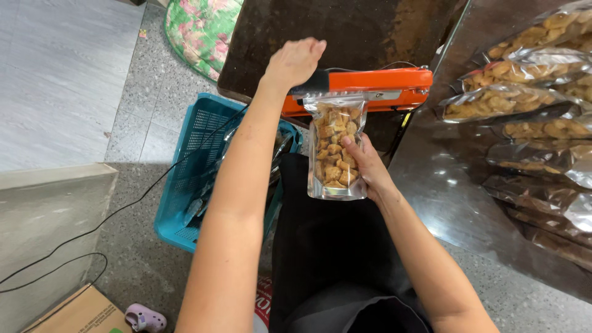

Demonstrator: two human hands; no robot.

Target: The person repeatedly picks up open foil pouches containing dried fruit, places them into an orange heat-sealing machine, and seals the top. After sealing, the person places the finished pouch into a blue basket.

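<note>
Head view, looking down. A dark, worn metal work table (345,31) fills the upper centre; to its right a reflective steel surface (444,185) carries a heap of filled clear and silver snack pouches (524,98), their top edges too small to judge as closed or open. Left of the person's lap stands a teal perforated plastic basket (197,166) holding more pouches (partly hidden by the forearm), with a black cable (123,206) trailing over the speckled floor. At the table's near edge sits an orange bar-type heat sealer (376,86). The left hand (295,61) is closed over the sealer's black handle end, bearing down on the arm, which lies shut. The right hand (364,163) grips a clear stand-up pouch of golden fried snack pieces (335,151) from the side, thumb across the front and fingers behind, holding it upright with its mouth caught under the sealer bar. Judged from this, filling is done and the seal is being pressed; release and setting aside remain.
</note>
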